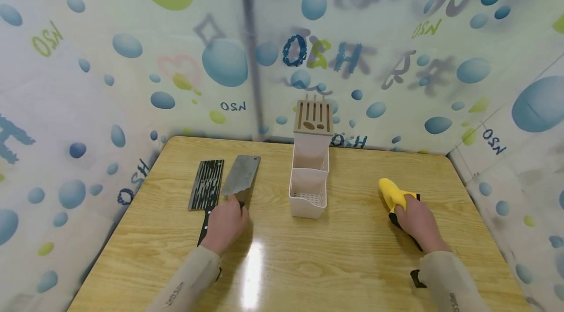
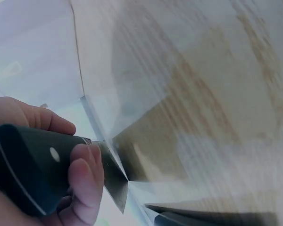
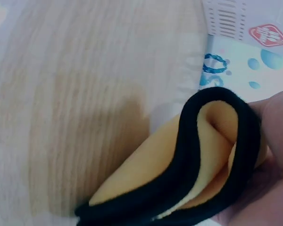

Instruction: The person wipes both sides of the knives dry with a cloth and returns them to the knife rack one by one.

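My left hand [image 1: 226, 221] grips the dark riveted handle [image 2: 42, 165] of a cleaver, its fingers curled round it in the left wrist view. The cleaver's plain grey blade [image 1: 241, 175] points away from me, part of it tinted by reflections. Just left of it lies a second cleaver [image 1: 206, 184] with a black-streaked blade; its black handle passes beside my left hand. On the right, my right hand [image 1: 418, 221] holds a bunched yellow cloth [image 1: 392, 194] with black edging [image 3: 188, 155]. The cloth folds into a loop in the right wrist view.
A pale plastic knife holder [image 1: 309, 209] with a slotted brown top [image 1: 314, 116] stands mid-table towards the back. Behind the wooden table [image 1: 282, 263] hangs a patterned curtain [image 1: 282, 18], with more of it at both sides. A small black piece [image 1: 416, 278] shows by the right sleeve.
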The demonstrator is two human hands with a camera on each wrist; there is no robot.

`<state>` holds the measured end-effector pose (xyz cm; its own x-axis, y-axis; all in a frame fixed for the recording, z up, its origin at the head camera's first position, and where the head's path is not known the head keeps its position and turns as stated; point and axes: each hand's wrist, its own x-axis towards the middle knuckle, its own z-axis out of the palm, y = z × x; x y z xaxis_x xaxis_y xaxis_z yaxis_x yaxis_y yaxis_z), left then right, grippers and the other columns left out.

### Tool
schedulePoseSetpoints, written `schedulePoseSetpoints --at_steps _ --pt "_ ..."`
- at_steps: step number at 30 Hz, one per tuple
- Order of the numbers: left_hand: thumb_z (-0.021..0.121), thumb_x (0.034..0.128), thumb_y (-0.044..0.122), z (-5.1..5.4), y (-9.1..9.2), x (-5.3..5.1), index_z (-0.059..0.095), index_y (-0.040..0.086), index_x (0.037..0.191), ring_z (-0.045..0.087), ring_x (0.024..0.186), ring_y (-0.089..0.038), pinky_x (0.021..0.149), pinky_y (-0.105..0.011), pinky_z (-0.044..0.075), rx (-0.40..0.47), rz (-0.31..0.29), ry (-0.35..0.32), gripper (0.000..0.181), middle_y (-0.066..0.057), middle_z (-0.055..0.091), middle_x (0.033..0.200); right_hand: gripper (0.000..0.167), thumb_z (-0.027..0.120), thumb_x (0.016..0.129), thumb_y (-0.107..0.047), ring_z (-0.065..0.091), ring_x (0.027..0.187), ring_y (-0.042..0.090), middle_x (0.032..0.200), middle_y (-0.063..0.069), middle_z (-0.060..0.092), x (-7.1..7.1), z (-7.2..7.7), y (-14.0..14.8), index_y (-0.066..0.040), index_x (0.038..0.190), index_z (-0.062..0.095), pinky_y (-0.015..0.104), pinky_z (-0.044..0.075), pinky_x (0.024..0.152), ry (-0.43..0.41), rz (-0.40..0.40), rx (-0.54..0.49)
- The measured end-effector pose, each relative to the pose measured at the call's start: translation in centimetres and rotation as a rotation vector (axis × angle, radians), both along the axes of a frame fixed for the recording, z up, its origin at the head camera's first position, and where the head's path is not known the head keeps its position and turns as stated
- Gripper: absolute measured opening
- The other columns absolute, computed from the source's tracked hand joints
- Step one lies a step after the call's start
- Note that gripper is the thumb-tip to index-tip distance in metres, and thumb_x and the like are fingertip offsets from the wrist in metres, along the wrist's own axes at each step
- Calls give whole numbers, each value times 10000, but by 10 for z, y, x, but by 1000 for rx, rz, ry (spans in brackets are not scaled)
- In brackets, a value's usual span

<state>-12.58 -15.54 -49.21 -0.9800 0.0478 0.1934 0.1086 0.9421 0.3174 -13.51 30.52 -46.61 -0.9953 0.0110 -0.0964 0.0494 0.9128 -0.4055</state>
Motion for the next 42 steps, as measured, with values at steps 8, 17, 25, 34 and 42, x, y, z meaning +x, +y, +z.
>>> schedulePoseSetpoints --at_steps 8,17,25,34,42 --pt "662 904 78 6 1 2 516 -35 807 452 392 -199 335 -343 374 3 -24 144 208 -84 452 534 278 468 1050 -148 455 589 218 749 112 498 1 6 -4 116 1127 505 347 380 533 47 0 -161" --pt "689 900 72 21 7 0 548 -72 853 524 441 -249 353 -364 425 37 -38 284 207 -174 559 634 304 474 1067 -220 487 602 217 769 113 509 -1 12 -12 72 1139 513 339 428 529 53 -48 -257" --pt "699 894 61 31 12 -2 548 -38 793 539 470 -243 378 -352 449 82 -60 331 207 -169 565 651 322 486 1073 -263 528 671 247 824 143 532 -4 28 -24 53 1133 500 350 460 575 59 -63 -304" --pt "712 914 93 48 19 0 576 -66 854 485 488 -177 390 -294 410 121 -88 376 217 -142 563 666 381 497 1077 -320 563 733 258 920 175 579 -9 50 -43 36 1212 510 346 487 618 73 -60 -389" --pt "749 887 94 57 27 1 603 -97 940 547 525 -249 404 -369 466 130 -137 463 247 -163 582 702 425 520 1072 -365 611 771 257 979 182 622 -13 62 -56 15 1263 525 337 523 645 73 -58 -460"
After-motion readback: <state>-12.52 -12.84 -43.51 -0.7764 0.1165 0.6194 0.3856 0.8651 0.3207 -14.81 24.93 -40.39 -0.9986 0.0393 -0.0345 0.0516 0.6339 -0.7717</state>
